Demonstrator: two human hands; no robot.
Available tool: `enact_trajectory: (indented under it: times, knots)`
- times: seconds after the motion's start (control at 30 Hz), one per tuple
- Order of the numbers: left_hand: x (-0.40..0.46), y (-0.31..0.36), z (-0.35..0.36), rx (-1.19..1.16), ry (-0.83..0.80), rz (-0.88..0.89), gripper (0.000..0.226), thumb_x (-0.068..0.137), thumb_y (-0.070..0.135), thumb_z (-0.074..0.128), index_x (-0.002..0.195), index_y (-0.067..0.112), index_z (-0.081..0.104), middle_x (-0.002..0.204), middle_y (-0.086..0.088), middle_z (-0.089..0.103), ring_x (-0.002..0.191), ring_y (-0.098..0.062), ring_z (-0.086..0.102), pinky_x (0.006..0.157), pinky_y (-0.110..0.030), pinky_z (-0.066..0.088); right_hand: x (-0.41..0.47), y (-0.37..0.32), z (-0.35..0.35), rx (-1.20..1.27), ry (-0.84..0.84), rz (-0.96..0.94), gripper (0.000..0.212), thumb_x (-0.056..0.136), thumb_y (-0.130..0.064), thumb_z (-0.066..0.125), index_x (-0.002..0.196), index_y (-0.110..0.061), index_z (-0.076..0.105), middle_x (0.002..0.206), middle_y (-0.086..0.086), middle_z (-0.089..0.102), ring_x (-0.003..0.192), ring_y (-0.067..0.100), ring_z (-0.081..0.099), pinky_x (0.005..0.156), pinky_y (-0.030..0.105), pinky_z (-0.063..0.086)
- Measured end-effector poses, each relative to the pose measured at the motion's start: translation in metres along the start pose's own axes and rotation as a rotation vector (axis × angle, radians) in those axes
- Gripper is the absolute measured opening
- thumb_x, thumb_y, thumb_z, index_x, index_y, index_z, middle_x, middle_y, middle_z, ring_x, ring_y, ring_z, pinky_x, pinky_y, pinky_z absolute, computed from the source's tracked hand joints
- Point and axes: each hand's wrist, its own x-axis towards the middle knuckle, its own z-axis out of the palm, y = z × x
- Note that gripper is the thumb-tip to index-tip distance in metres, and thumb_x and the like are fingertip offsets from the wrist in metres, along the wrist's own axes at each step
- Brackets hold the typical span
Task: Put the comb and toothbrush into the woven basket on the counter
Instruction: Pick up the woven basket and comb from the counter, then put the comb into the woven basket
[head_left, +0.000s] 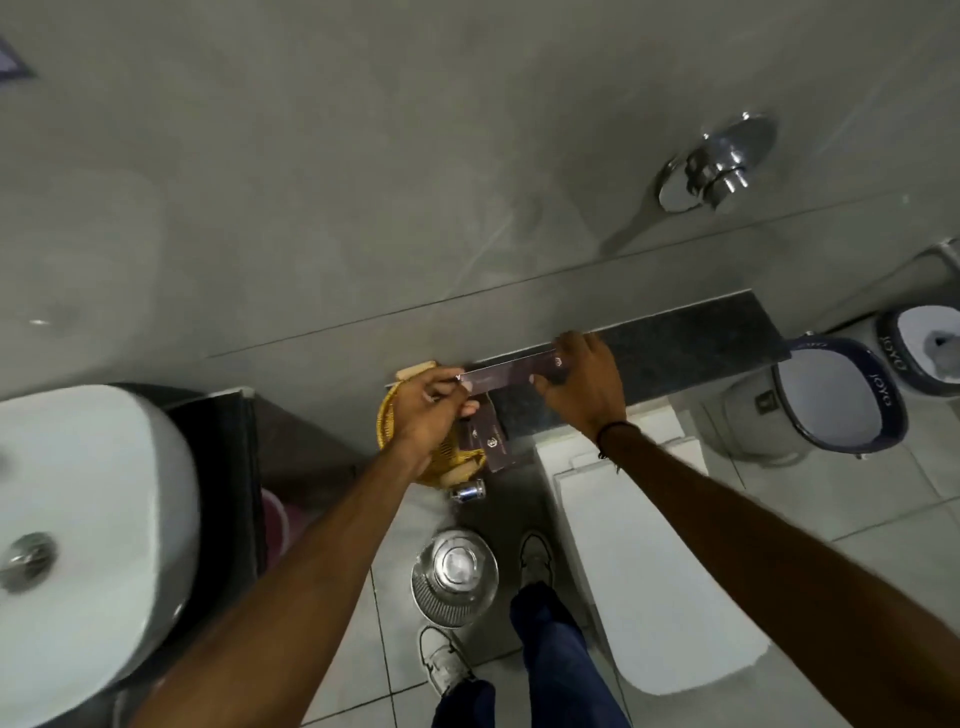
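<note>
Grey bathroom walls stand behind a dark stone surface (675, 348) that runs along the wall. My woven basket (387, 415) sits at the end of that surface, and I use it as my landmark.

Both my hands hold one long dark packet (511, 373). It stretches from just above the basket out along the surface. I think it holds the comb or the toothbrush, but I cannot tell which. My left hand (428, 410) is over the basket, and its fingers (451, 387) pinch the near end of the packet tight. My right hand (584, 382) is away from the basket, and its fingers curl around the far end.

A second dark packet (491, 439) lies half in the basket, with its end sticking out over the rim. Below the basket, on the floor, stands a shiny bin (454, 577).

To do this step well, I should tip the long packet so the near end goes down into the basket first. Then I should let go with my right hand and slide the rest in. The basket is small, so the packet may hang over the rim. I should go slow so the basket does not slide off the edge.
</note>
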Motion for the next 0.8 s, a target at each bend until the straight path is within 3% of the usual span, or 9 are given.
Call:
enact_trajectory:
  times: [0.07,0.13,0.2,0.3,0.47,0.53,0.6,0.7,0.8]
  knots:
    - [-0.020,0.005,-0.024,-0.102,0.043,-0.022,0.030,0.091,0.004,0.073,0.121,-0.002,0.070,0.097,-0.019,0.078,0.069,-0.024,0.076,0.076,-0.034,0.066,-0.022,-0.025,0.003,0.248,-0.017,0.252,0.042,0.077,-0.039,0.085,0.100,-0.009,0.065,0.093,0.001,0.066,0.088,0.018,0.061,0.081,0.032,0.053]
    - [-0.039,0.008,-0.043,-0.198,0.043,-0.062,0.034,0.089,0.005,0.075,0.122,-0.001,0.070,0.090,-0.016,0.081,0.069,-0.021,0.077,0.068,-0.027,0.066,-0.040,-0.050,0.006,0.651,-0.201,0.520,0.040,0.077,-0.046,0.084,0.086,-0.011,0.066,0.080,0.001,0.070,0.076,0.018,0.068,0.065,0.030,0.059]
    - [-0.060,0.012,-0.061,-0.278,0.003,-0.089,0.037,0.088,0.005,0.076,0.124,0.000,0.069,0.086,-0.012,0.082,0.072,-0.019,0.079,0.064,-0.023,0.065,-0.057,-0.074,0.009,0.938,-0.375,0.591,0.035,0.083,-0.044,0.079,0.092,-0.013,0.066,0.088,0.004,0.074,0.079,0.018,0.073,0.055,0.027,0.061]
    - [-0.083,0.016,-0.080,-0.355,-0.055,-0.094,0.039,0.091,0.006,0.073,0.129,-0.002,0.067,0.099,-0.019,0.080,0.080,-0.022,0.077,0.070,-0.023,0.065,-0.071,-0.106,0.013,1.137,-0.377,0.548,0.020,0.093,-0.030,0.072,0.101,-0.013,0.065,0.102,0.010,0.074,0.088,0.022,0.075,0.061,0.027,0.064]
    - [-0.105,0.022,-0.107,-0.443,-0.054,-0.057,0.033,0.093,0.001,0.069,0.126,-0.002,0.069,0.111,-0.020,0.078,0.091,-0.024,0.077,0.075,-0.025,0.065,-0.082,-0.147,0.013,1.093,-0.342,0.451,0.015,0.096,-0.029,0.069,0.098,-0.015,0.064,0.101,0.010,0.073,0.090,0.022,0.074,0.069,0.029,0.064]
    - [-0.113,0.024,-0.115,-0.464,-0.049,-0.038,0.027,0.093,-0.001,0.066,0.120,0.000,0.072,0.108,-0.016,0.079,0.091,-0.022,0.079,0.076,-0.025,0.065,-0.085,-0.159,0.011,1.048,-0.324,0.413,0.028,0.097,-0.029,0.067,0.111,-0.005,0.064,0.116,0.020,0.071,0.102,0.033,0.074,0.078,0.036,0.064]
    - [-0.114,0.029,-0.114,-0.494,-0.027,-0.032,0.023,0.095,-0.004,0.062,0.115,0.002,0.072,0.111,-0.018,0.078,0.093,-0.024,0.078,0.078,-0.026,0.065,-0.084,-0.169,0.003,1.026,-0.296,0.406,0.039,0.097,-0.027,0.067,0.122,0.003,0.062,0.122,0.024,0.070,0.108,0.037,0.072,0.075,0.035,0.064]
    - [-0.124,0.034,-0.130,-0.714,-0.033,-0.064,0.021,0.101,0.000,0.054,0.116,0.003,0.068,0.113,-0.024,0.074,0.087,-0.027,0.078,0.077,-0.031,0.066,-0.106,-0.205,-0.006,0.957,-0.142,0.232,0.017,0.094,-0.025,0.072,0.102,-0.012,0.064,0.110,0.019,0.075,0.091,0.028,0.077,0.057,0.024,0.063]
    - [-0.125,0.045,-0.117,-0.864,-0.068,-0.195,0.024,0.105,0.015,0.050,0.116,0.000,0.065,0.101,-0.024,0.076,0.079,-0.026,0.077,0.070,-0.032,0.067,-0.121,-0.216,-0.015,0.754,0.071,-0.116,0.019,0.090,-0.030,0.076,0.089,-0.029,0.057,0.079,-0.009,0.072,0.071,0.004,0.074,0.056,0.016,0.058]
